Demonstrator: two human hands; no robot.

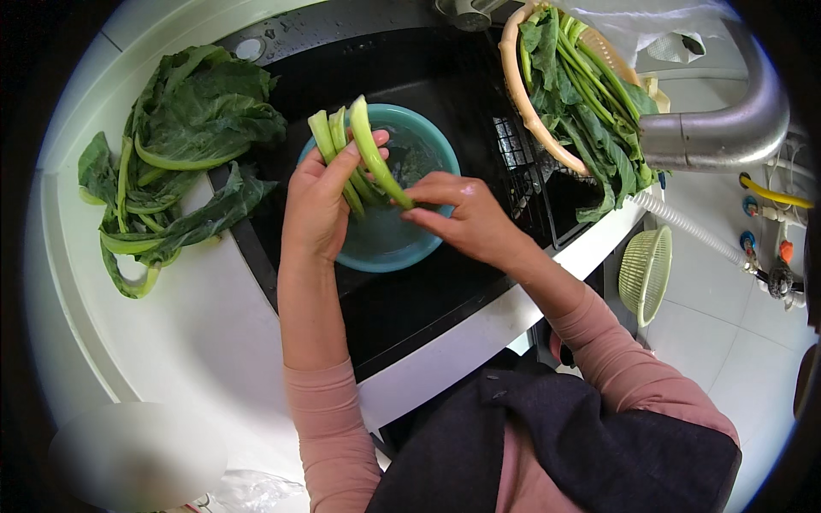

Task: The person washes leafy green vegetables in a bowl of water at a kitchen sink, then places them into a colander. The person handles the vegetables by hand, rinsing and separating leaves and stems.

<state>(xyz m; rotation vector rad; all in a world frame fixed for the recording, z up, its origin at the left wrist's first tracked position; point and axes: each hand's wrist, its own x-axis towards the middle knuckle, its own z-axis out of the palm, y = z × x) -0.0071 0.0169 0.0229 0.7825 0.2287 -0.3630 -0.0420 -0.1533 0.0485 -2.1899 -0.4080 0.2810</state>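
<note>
Several pale green leaf stalks (327, 138) are gripped in my left hand (317, 205), thumb across them and cut ends up. With thumb and fingertips, my right hand (471, 215) pinches the lower end of one thicker, curved stalk (374, 151), whose upper part leans by my left fingers. Both hands are over a teal plastic basin (385, 264) of water. Dark green matter shows under the water, too unclear to name. The basin stands in a black sink (410, 301).
Large leafy greens (199, 115) lie on the white counter (211, 346) at the left. A peach plastic basket (523, 102) of greens stands at the right beside a black wire rack (545, 192). A metal pipe (718, 141) and a light green basket (644, 276) are farther right. A faucet (471, 16) is above.
</note>
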